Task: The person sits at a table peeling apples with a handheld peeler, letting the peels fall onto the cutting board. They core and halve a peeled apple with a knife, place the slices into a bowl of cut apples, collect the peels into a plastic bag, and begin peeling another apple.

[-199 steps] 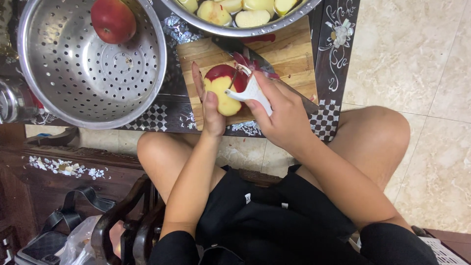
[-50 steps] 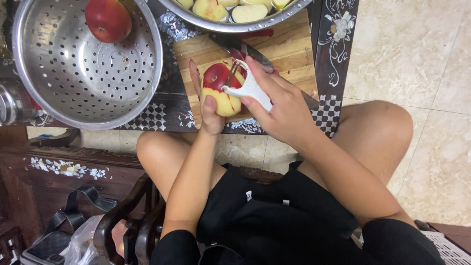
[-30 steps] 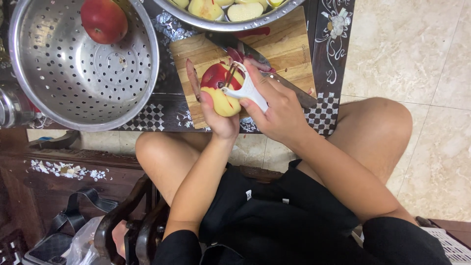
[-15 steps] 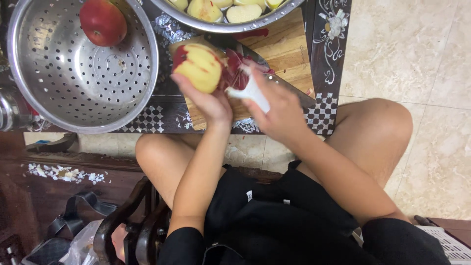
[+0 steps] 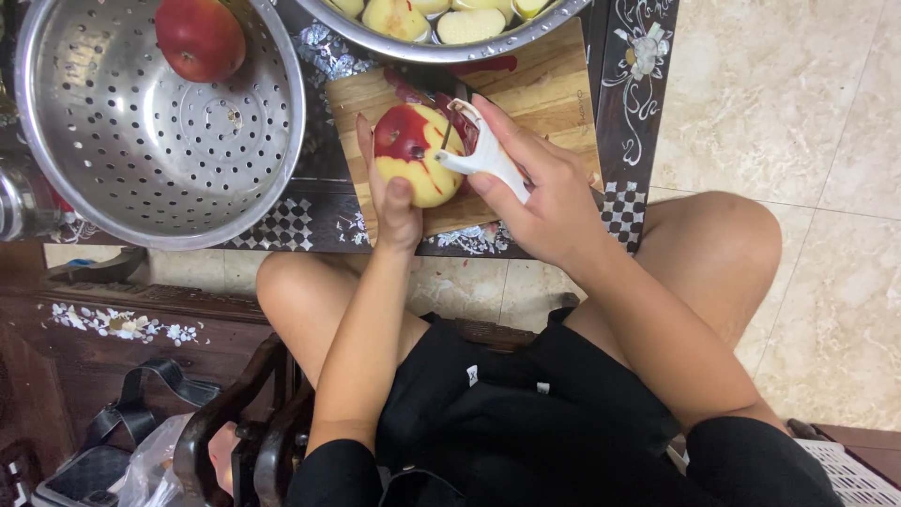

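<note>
Apple (image 5: 418, 155) lowered back over the cutting board (image 5: 554, 94) since half a second ago, clasped in my left hand (image 5: 394, 202); right hand (image 5: 544, 188) grips peeler (image 5: 483, 155) at remaining red skin.

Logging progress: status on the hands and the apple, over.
Left hand grips half-peeled apple. Right hand holds white peeler against it. Over cutting board; nothing in the way.

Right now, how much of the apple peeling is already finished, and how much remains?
Done: several peeled pieces lie in the metal bowl at the top. In hand: the left hand holds a half-peeled apple over the cutting board, and the right hand holds a white peeler against it. Left: the red skin on this apple, and one unpeeled red apple in the colander.
</note>
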